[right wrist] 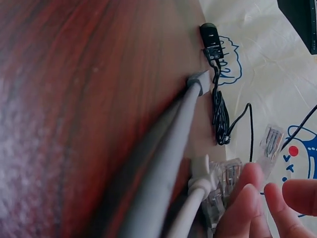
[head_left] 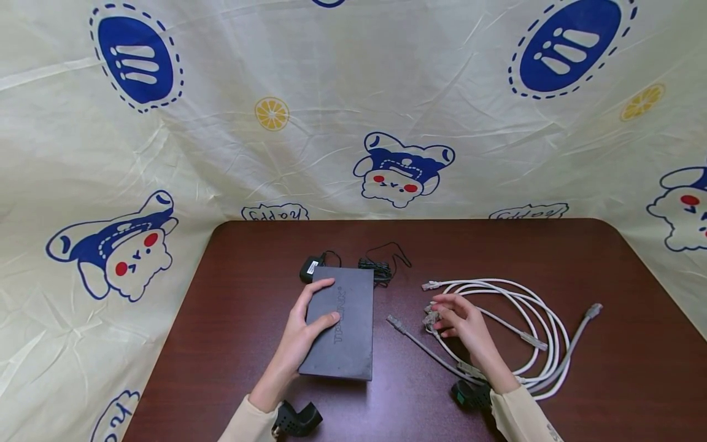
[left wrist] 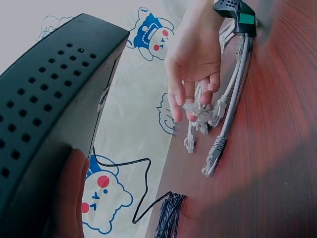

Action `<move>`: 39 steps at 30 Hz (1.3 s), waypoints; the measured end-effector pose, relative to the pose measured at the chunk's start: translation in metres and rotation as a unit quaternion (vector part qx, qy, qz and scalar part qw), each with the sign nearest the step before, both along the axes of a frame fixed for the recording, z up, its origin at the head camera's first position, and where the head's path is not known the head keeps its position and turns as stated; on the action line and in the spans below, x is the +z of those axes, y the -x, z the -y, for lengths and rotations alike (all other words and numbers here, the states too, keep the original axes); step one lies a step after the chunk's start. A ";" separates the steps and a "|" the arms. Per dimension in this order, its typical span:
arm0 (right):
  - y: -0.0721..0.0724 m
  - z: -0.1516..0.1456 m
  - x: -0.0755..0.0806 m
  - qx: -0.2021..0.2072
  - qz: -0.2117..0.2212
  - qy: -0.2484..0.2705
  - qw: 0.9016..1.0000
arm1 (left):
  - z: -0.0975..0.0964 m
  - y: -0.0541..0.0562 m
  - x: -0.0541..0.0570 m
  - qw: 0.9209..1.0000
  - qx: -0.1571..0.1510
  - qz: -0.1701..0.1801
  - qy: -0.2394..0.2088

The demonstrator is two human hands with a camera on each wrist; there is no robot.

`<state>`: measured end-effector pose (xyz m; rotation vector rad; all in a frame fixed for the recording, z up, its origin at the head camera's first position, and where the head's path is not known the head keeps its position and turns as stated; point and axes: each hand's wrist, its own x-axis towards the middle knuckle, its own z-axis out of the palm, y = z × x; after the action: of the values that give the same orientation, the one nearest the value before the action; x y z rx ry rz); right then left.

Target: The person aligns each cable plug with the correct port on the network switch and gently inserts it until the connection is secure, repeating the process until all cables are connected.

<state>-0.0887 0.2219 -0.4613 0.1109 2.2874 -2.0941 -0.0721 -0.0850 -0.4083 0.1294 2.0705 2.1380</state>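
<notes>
My left hand [head_left: 301, 341] grips a dark grey network switch [head_left: 353, 331] by its left side, thumb lying on the lettered face. In the left wrist view the vented wall of the switch [left wrist: 49, 94] stands tilted above the table, with a finger at its edge. At the right, my right hand [head_left: 461, 322] reaches over a bundle of white and grey Ethernet cables [head_left: 544, 319], fingers loosely bent. Its fingertips are right at a cluster of clear plugs [left wrist: 198, 113]. One grey cable's plug [head_left: 394, 323] points left, beside that hand.
Behind the switch lie a black power adapter [head_left: 310, 269] and its tied black cord [head_left: 375, 270]. All of it is on a brown table [head_left: 232, 368]. A printed cloth [head_left: 309, 166] hangs beyond the table's far edge. Black wrist devices [head_left: 298, 420] are worn on both wrists.
</notes>
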 end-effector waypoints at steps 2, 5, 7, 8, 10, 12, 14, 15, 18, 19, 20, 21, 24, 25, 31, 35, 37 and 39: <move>0.000 0.001 0.001 0.001 0.007 -0.007 1.000 | 0.000 0.000 0.000 1.000 0.000 -0.001 0.000; 0.000 0.001 0.001 0.005 0.005 -0.011 1.000 | 0.000 0.000 0.000 1.000 0.000 -0.003 0.000; 0.000 0.001 0.001 0.007 -0.001 -0.009 1.000 | 0.000 0.000 -0.001 1.000 0.002 -0.005 -0.001; 0.001 0.001 0.001 0.007 -0.003 -0.010 1.000 | -0.001 0.000 -0.001 1.000 0.003 -0.005 -0.003; 0.001 0.001 0.002 0.007 -0.005 -0.012 1.000 | -0.001 0.001 -0.002 1.000 0.006 -0.006 -0.007; 0.001 0.001 0.002 0.006 -0.006 -0.013 1.000 | -0.002 0.001 -0.002 1.000 0.008 -0.007 -0.011; 0.002 0.001 0.004 0.002 -0.005 -0.015 1.000 | -0.002 0.001 -0.002 1.000 0.009 -0.007 -0.014; 0.001 0.001 0.005 0.000 -0.006 -0.013 1.000 | -0.002 0.001 -0.003 1.000 0.010 -0.007 -0.014; 0.001 0.002 0.009 -0.007 -0.014 -0.011 1.000 | -0.002 0.001 -0.003 1.000 0.010 -0.006 -0.013; 0.001 0.002 0.011 -0.009 -0.018 -0.008 1.000 | -0.002 0.001 -0.003 1.000 0.010 -0.006 -0.012; 0.001 0.003 0.012 -0.010 -0.024 -0.007 1.000 | -0.002 0.001 -0.003 1.000 0.010 -0.007 -0.011; 0.001 0.003 0.014 -0.011 -0.030 -0.005 0.999 | -0.002 0.001 -0.003 1.000 0.010 -0.007 -0.011; 0.000 0.003 0.018 -0.014 -0.046 -0.008 0.999 | -0.002 0.001 -0.003 1.000 0.009 -0.006 -0.010; 0.000 0.003 0.019 -0.015 -0.051 -0.012 0.998 | -0.002 0.001 -0.003 1.000 0.008 -0.006 -0.010; 0.000 0.004 0.023 -0.009 -0.077 -0.015 0.997 | -0.003 0.000 -0.004 1.000 0.008 -0.004 -0.014; 0.001 0.005 0.025 0.005 -0.105 0.007 0.994 | -0.003 0.001 -0.003 1.000 0.005 -0.003 -0.018; 0.002 0.006 0.025 0.011 -0.122 0.016 0.992 | -0.004 0.000 -0.003 1.000 0.004 -0.003 -0.018; 0.003 0.006 0.025 0.017 -0.140 0.022 0.990 | -0.004 0.000 -0.004 1.000 0.005 -0.004 -0.017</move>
<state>-0.0915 0.2156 -0.4359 -0.2364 2.3655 -2.2675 -0.0722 -0.0811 -0.4119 0.1335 2.0442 2.1819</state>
